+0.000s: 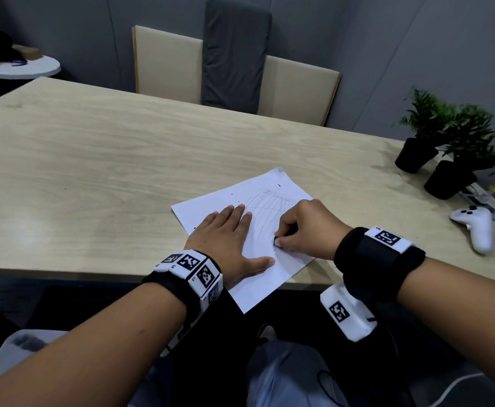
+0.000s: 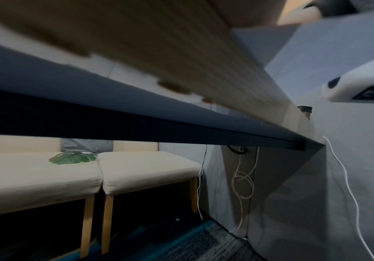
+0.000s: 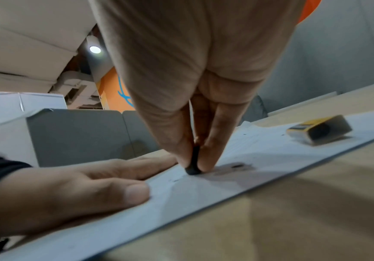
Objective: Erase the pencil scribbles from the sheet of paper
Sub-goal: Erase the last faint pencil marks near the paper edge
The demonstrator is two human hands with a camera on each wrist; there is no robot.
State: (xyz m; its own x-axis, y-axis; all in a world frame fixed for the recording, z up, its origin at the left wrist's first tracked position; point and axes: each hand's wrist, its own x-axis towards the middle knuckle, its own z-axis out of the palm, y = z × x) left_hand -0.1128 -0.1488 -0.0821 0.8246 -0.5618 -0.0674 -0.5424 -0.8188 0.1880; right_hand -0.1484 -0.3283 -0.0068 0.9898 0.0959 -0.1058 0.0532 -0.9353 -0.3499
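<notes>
While right hand point(image 1: 305, 227) hides most, eraser point(image 3: 193, 166) tip shows.

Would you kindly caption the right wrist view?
Right hand rubs a black eraser on paper held by the left hand.

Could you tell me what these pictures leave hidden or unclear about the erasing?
- Eraser: mostly covered by the right hand in both head and right wrist views.
- Scribbles: too faint to read in the head view.
- Left hand: the left wrist view shows only a blur.
</notes>
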